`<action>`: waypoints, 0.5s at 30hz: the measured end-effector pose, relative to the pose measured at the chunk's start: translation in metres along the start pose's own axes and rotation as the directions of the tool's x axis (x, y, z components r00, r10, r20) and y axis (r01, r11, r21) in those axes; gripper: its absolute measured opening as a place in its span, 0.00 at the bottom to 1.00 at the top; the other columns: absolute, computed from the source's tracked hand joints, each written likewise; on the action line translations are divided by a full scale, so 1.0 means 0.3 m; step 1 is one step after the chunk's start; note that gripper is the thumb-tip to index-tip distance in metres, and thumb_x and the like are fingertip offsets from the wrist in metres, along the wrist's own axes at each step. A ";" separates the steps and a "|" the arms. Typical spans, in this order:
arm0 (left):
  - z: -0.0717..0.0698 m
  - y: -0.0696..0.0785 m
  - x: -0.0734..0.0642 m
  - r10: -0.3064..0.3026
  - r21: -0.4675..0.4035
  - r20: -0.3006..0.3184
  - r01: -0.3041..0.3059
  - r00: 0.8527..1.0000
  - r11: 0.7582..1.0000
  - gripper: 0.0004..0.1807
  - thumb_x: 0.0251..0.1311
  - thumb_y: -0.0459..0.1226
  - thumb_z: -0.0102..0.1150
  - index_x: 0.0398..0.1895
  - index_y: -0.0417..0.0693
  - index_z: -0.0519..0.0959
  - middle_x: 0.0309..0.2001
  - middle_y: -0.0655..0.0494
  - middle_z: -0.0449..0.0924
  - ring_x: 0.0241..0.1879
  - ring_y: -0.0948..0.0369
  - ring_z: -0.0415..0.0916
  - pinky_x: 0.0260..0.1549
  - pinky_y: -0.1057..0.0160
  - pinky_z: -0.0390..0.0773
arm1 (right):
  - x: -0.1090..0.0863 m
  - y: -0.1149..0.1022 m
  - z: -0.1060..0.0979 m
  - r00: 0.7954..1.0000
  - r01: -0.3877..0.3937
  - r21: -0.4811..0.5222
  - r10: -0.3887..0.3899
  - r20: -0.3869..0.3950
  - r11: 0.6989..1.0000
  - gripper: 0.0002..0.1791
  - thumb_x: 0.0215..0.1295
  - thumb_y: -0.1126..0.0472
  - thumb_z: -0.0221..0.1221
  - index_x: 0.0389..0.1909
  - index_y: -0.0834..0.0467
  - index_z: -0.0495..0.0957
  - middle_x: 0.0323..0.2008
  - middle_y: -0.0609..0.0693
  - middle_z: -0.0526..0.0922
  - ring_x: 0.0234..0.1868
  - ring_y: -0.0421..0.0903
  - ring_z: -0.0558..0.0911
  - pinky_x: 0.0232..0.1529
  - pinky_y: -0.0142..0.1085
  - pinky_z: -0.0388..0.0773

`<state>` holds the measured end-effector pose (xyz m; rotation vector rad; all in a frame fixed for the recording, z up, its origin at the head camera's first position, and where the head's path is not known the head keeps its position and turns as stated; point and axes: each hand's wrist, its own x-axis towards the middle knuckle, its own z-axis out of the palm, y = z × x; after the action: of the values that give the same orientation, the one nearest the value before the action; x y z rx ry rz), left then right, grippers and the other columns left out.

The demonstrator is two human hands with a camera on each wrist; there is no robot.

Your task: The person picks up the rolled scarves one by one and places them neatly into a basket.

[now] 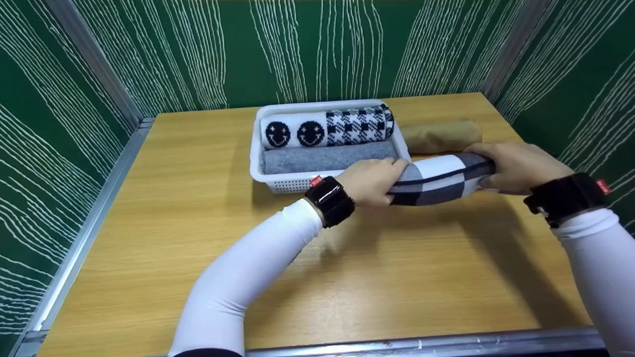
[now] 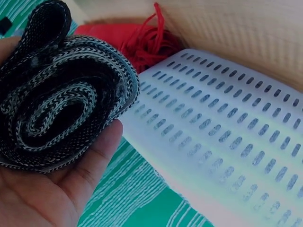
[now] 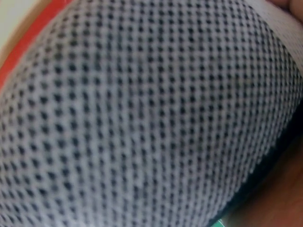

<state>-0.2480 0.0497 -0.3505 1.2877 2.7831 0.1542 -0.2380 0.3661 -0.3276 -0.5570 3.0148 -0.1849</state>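
Both hands grip a rolled checked knit scarf [image 1: 439,179] in black, grey and white, held level above the table, just in front of the basket's right side. My left hand [image 1: 369,182] curls round its left end, close to the basket's front rim. At the other end, my right hand [image 1: 523,166] has its fingers over the top and the thumb below. The left wrist view shows the roll's spiral end [image 2: 64,104] cupped in the palm. Grey-white knit [image 3: 147,113] fills most of the right wrist view.
A white perforated basket [image 1: 255,153] holds a smiley-and-houndstooth roll [image 1: 310,134] behind a plain grey roll [image 1: 322,159]. Right of it lies a tan roll [image 1: 441,136]; the left wrist view has red fringed cloth [image 2: 144,45] by the basket. Green walls enclose the wooden table [image 1: 188,208].
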 end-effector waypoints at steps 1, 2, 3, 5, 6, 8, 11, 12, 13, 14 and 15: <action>-0.002 -0.001 -0.001 0.000 -0.001 -0.001 0.000 1.000 1.000 0.38 0.67 0.42 0.69 0.77 0.48 0.66 0.64 0.49 0.82 0.61 0.52 0.83 0.63 0.53 0.84 | 0.001 -0.001 -0.002 1.000 -0.001 0.002 0.001 -0.002 1.000 0.26 0.57 0.63 0.75 0.59 0.51 0.85 0.46 0.50 0.89 0.42 0.50 0.83 0.41 0.45 0.77; -0.004 -0.002 -0.002 -0.001 -0.002 -0.003 0.001 1.000 1.000 0.37 0.67 0.42 0.69 0.77 0.48 0.67 0.64 0.49 0.82 0.61 0.53 0.83 0.63 0.53 0.84 | 0.001 -0.003 -0.004 1.000 0.000 0.005 0.000 -0.004 1.000 0.26 0.57 0.63 0.74 0.59 0.51 0.85 0.46 0.50 0.89 0.41 0.50 0.83 0.41 0.45 0.77; -0.006 -0.003 -0.004 -0.003 -0.002 -0.003 0.003 1.000 1.000 0.36 0.67 0.42 0.69 0.76 0.48 0.67 0.63 0.50 0.82 0.61 0.53 0.84 0.63 0.53 0.84 | 0.002 -0.003 -0.005 1.000 0.003 0.008 -0.003 -0.005 1.000 0.26 0.57 0.63 0.74 0.59 0.51 0.85 0.45 0.50 0.89 0.41 0.50 0.82 0.40 0.45 0.76; -0.010 -0.005 -0.007 -0.006 -0.005 -0.004 0.006 1.000 1.000 0.35 0.67 0.42 0.69 0.75 0.48 0.67 0.63 0.50 0.82 0.60 0.53 0.84 0.62 0.53 0.84 | 0.004 -0.007 -0.008 1.000 0.006 0.008 -0.006 -0.005 1.000 0.26 0.57 0.64 0.73 0.59 0.51 0.85 0.44 0.49 0.88 0.40 0.50 0.82 0.40 0.44 0.76; -0.012 -0.007 -0.008 -0.007 -0.006 -0.004 0.007 1.000 1.000 0.35 0.67 0.42 0.69 0.75 0.48 0.68 0.63 0.50 0.82 0.60 0.53 0.84 0.62 0.53 0.84 | 0.005 -0.008 -0.009 1.000 0.007 0.006 -0.007 -0.005 1.000 0.26 0.57 0.64 0.73 0.59 0.51 0.85 0.44 0.49 0.88 0.40 0.49 0.81 0.40 0.44 0.75; -0.016 -0.010 -0.012 -0.007 -0.012 -0.005 0.007 1.000 1.000 0.36 0.67 0.43 0.70 0.75 0.49 0.68 0.63 0.50 0.82 0.61 0.53 0.83 0.63 0.53 0.84 | 0.006 -0.012 -0.012 1.000 0.009 0.005 -0.009 -0.004 1.000 0.26 0.57 0.63 0.73 0.59 0.50 0.85 0.44 0.49 0.88 0.40 0.49 0.81 0.40 0.44 0.75; -0.022 -0.016 -0.016 -0.004 -0.018 -0.004 0.004 1.000 1.000 0.36 0.67 0.43 0.70 0.76 0.49 0.67 0.64 0.50 0.82 0.62 0.53 0.83 0.64 0.53 0.83 | 0.007 -0.018 -0.017 1.000 0.016 0.005 -0.016 -0.011 1.000 0.26 0.58 0.64 0.73 0.59 0.50 0.85 0.44 0.49 0.88 0.40 0.49 0.81 0.40 0.44 0.75; -0.024 -0.019 -0.017 -0.003 -0.019 -0.003 0.003 1.000 1.000 0.37 0.67 0.43 0.70 0.77 0.49 0.67 0.65 0.49 0.81 0.62 0.53 0.83 0.65 0.53 0.83 | 0.008 -0.019 -0.018 1.000 0.022 0.007 -0.022 -0.015 1.000 0.26 0.58 0.64 0.74 0.59 0.50 0.85 0.44 0.49 0.88 0.40 0.49 0.81 0.40 0.44 0.75; -0.026 -0.021 -0.019 -0.003 -0.018 -0.002 0.003 1.000 1.000 0.37 0.67 0.43 0.69 0.77 0.49 0.67 0.65 0.49 0.81 0.62 0.53 0.83 0.65 0.53 0.83 | 0.008 -0.021 -0.020 0.999 0.027 0.009 -0.027 -0.017 1.000 0.25 0.58 0.64 0.74 0.58 0.50 0.85 0.44 0.49 0.88 0.40 0.49 0.81 0.40 0.44 0.75; -0.028 -0.023 -0.020 -0.004 -0.016 0.000 0.004 1.000 1.000 0.37 0.67 0.42 0.69 0.77 0.49 0.67 0.65 0.49 0.81 0.62 0.53 0.83 0.65 0.53 0.83 | 0.009 -0.022 -0.022 0.999 0.032 0.010 -0.032 -0.020 0.999 0.25 0.58 0.64 0.74 0.57 0.50 0.85 0.44 0.49 0.88 0.39 0.49 0.81 0.40 0.44 0.74; -0.031 -0.025 -0.022 -0.004 -0.016 0.001 0.004 1.000 1.000 0.37 0.67 0.42 0.69 0.77 0.49 0.67 0.65 0.49 0.81 0.62 0.52 0.83 0.65 0.53 0.83 | 0.010 -0.023 -0.024 0.999 0.034 0.010 -0.034 -0.023 0.999 0.24 0.59 0.64 0.74 0.57 0.50 0.85 0.44 0.49 0.88 0.39 0.49 0.81 0.39 0.44 0.74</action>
<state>-0.2504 0.0392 -0.3421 1.2776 2.7776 0.1747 -0.2391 0.3594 -0.3198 -0.6103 3.0257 -0.2094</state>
